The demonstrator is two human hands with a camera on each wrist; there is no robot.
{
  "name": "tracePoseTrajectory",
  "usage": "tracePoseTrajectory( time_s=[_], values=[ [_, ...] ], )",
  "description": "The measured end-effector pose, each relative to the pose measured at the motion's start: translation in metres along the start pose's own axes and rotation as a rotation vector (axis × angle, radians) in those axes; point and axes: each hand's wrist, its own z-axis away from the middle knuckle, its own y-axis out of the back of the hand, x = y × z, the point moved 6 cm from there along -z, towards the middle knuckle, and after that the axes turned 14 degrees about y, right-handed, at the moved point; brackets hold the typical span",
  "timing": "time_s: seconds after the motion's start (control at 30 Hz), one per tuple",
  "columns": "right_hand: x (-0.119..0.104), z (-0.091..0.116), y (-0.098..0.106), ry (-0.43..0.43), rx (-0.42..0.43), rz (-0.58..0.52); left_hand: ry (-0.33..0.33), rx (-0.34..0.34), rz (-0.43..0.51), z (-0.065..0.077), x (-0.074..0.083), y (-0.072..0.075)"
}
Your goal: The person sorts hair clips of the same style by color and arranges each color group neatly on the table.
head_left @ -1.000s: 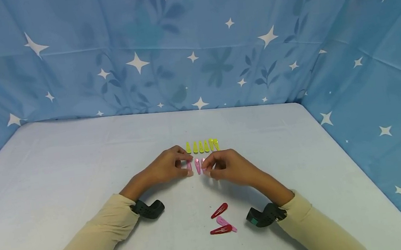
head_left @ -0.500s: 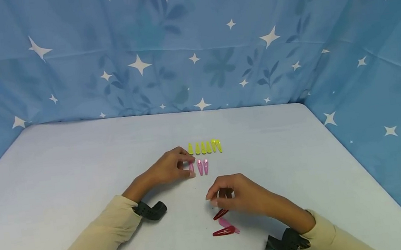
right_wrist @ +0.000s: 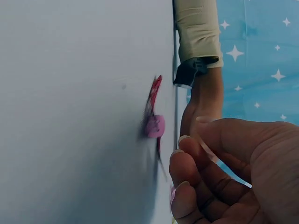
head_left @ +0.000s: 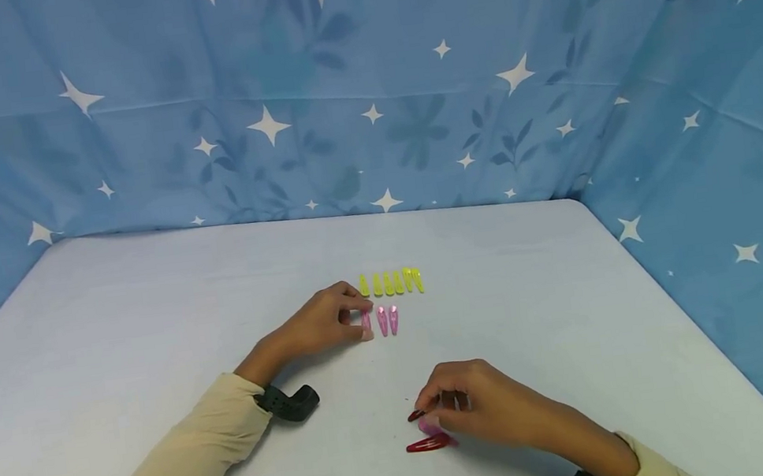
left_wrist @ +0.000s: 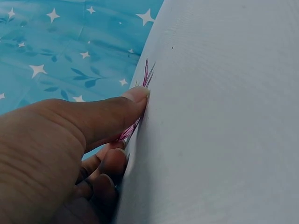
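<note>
My left hand [head_left: 323, 320] holds a pink snap hair clip [head_left: 365, 319] on the table, thumb at its near end and a finger at its far end. Two more pink hair clips [head_left: 383, 322] stand side by side just to its right. Lower down, my right hand [head_left: 491, 403] hovers over a small loose pile with its fingers bent and nothing between them. In that pile lie a pink hair clip [right_wrist: 155, 126], a red hair clip [head_left: 428, 443] in front and another red hair clip [head_left: 415, 416] behind, partly covered by the fingers.
A row of several yellow hair clips [head_left: 388, 284] runs behind the pink ones. White cloth covers the table [head_left: 148, 314]. A blue star-patterned curtain [head_left: 404, 68] hangs along the back and right side.
My right hand has left the pink clip at the row's right end and come back toward me, over the loose pile. The left hand has stayed at its pink clip.
</note>
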Motion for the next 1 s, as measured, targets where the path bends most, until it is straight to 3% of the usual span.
tracePoseTrajectory(
  time_s=[0.33,0.63,1.0],
  values=[
    [0.011,0.015,0.003,-0.120,0.009,0.030,0.032,0.004,0.001,-0.002,0.000,0.000],
    [0.012,0.012,-0.004,-0.123,0.003,0.016,0.032,0.000,0.004,-0.001,0.001,0.000],
    [0.008,0.009,-0.008,-0.116,-0.041,0.107,0.044,0.001,0.011,0.000,0.001,-0.001]
  ],
)
